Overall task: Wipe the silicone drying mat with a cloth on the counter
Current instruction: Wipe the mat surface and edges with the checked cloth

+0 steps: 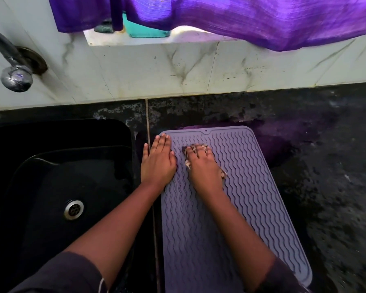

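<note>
Head view: the silicone drying mat [243, 187] is laid flat on the dark counter [330, 170], right of the frame's centre, just beside the black sink [40, 176] at the left. The cloth [223, 174] is found on the mat's upper part, almost wholly covered by the right hand [203, 166]; only small pale bits are seen at the fingertips, beside the thumb and at the hand's right edge. The right fingers [208, 152] are bent and spread apart, clamped down on the cloth, which is bunched between them. The left hand [159, 159] is laid palm down on the mat's upper left corner, its fingers held straight and close together, the thumb set out over the counter strip beside the sink. Both forearms are stretched up from the lower edge of the frame, dark sleeves being pushed back near the elbows. The mat's long axis is run from the bottom of the frame up toward the tiled wall [156, 66], leaning slightly left at the top; its far short end, marked by a small hole, is pointed at the wall. A purple curtain [251, 20] is hung along the top, and a tap [16, 78] is seen at the upper left.
</note>
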